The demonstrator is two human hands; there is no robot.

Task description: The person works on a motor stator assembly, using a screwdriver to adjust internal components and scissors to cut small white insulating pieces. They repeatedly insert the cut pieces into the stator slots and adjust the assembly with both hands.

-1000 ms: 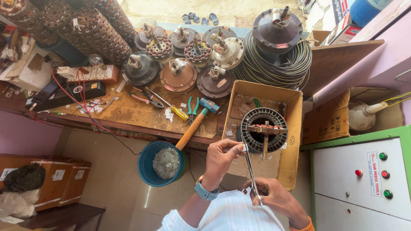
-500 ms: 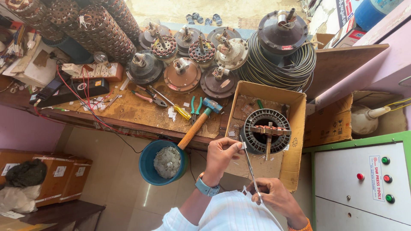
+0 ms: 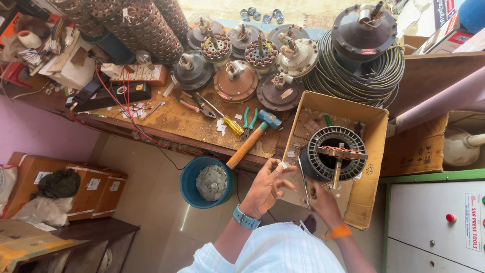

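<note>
Fingertips of the left hand (image 3: 263,188) are pinched together on a small white slip (image 3: 283,165); the right hand (image 3: 323,201) is closed around thin scissors (image 3: 303,181), blades pointing up. Both are held just before the cardboard box (image 3: 376,151), where a ribbed stator (image 3: 333,153) is seated. A hammer (image 3: 251,139) is laid on the workbench (image 3: 182,121) above a blue bucket (image 3: 194,177).

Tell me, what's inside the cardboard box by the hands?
Inside the cardboard box sits a round ribbed metal motor part with a copper-wound bar across it. Paper scraps lie around. Whatever is under the motor part is covered.
</note>
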